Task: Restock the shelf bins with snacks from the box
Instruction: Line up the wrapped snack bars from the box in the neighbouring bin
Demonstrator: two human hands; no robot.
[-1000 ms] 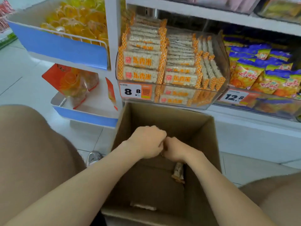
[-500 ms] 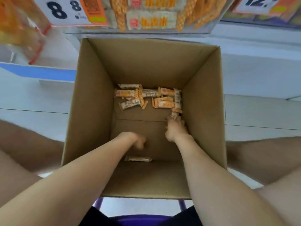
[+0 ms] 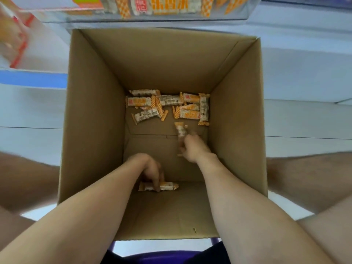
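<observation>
both bare forearms run forward and down, side by side and well apart. my left hand (image 3: 152, 171) bends at the wrist, knuckles up, its fingers (image 3: 157, 184) curled down and pinching a flat snack bar (image 3: 168, 186). my right hand (image 3: 194, 148) reaches farther ahead, its back toward me, and grips a second snack bar (image 3: 180, 131) that sticks out beyond it. blur hides how those fingertips lie. bare legs (image 3: 28, 180) spread out on either side.
</observation>
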